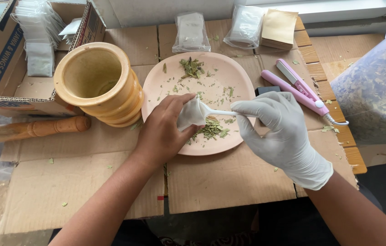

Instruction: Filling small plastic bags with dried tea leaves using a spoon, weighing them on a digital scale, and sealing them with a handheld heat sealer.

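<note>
My bare left hand pinches a small white filter bag over the near part of a pink plate. My right hand, in a white glove, holds a white plastic spoon whose bowl is tucked into the bag's mouth. Crushed dried green leaves lie in a small heap on the plate right under the bag, with another heap at the plate's far side and crumbs scattered between.
A wooden mortar stands left of the plate, its pestle lying beside it. A pink heat sealer lies to the right. A cardboard box of white bags, packets at the back, a plastic tub of dried leaves.
</note>
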